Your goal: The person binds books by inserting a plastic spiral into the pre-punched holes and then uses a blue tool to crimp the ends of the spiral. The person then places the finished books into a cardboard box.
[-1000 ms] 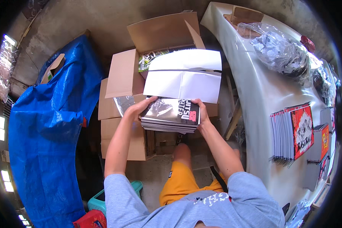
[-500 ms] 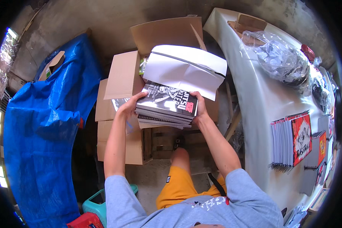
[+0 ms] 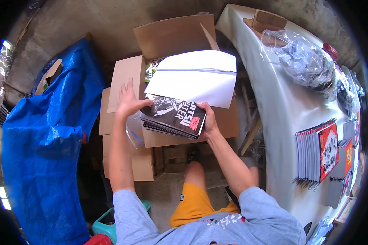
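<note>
A stack of black-covered spiral notebooks [image 3: 176, 116] sits low over the front of an open cardboard box [image 3: 216, 122]. My right hand [image 3: 209, 120] grips the stack's right edge, thumb on the top cover. At the left edge my left hand [image 3: 129, 102] is open, its fingers spread upward and its thumb against the stack's corner. A folded white sheet [image 3: 192, 77] lies across the box and overlaps the far edge of the top cover. Beside the sheet, inside the box, part of a green-covered item [image 3: 150, 71] shows; what lies under the sheet is hidden.
A blue tarp [image 3: 45, 163] drapes over things at the left. To the right, a white-covered table [image 3: 278, 151] bears red-covered spiral notebooks [image 3: 327, 151] and a clear plastic bag [image 3: 302, 65]. A teal bin [image 3: 106, 224] stands low on the left, near another cardboard box [image 3: 139, 163].
The stack has come down and slightly left onto the box front. My left hand has loosened and spread its fingers; the right still grips. The white sheet has settled flatter.
</note>
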Demonstrator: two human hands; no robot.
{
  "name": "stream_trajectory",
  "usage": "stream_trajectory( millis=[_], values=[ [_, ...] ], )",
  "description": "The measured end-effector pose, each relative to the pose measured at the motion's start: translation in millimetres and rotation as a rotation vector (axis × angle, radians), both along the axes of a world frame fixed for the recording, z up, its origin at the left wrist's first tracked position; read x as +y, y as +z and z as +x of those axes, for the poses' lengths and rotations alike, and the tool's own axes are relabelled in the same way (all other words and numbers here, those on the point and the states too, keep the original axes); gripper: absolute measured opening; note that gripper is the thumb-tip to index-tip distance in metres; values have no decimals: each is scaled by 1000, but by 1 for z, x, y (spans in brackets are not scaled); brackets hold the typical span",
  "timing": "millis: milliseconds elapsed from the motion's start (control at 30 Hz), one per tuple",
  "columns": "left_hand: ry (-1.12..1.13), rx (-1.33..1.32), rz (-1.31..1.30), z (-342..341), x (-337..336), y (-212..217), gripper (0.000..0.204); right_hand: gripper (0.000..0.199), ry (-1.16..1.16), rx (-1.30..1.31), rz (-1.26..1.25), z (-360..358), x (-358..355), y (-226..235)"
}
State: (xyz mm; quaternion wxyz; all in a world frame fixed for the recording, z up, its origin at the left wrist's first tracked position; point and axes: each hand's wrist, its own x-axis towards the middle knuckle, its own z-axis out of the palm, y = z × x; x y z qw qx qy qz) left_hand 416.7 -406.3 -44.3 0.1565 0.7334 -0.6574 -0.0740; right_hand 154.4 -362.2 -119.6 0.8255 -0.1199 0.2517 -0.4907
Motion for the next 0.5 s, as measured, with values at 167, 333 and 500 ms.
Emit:
stream_trajectory(
  millis=[167,333,500],
  values=[
    [-483,27,155,-145,2,68,124,46,-67,17,15,-7,2,-5],
    [-551,-307,498,-159,-55,21,119,48,-66,30,-40,-9,-9,-19],
    [-218,100,603,-63,-114,-16,126,46,10,19,-18,-3,3,9]
  ],
)
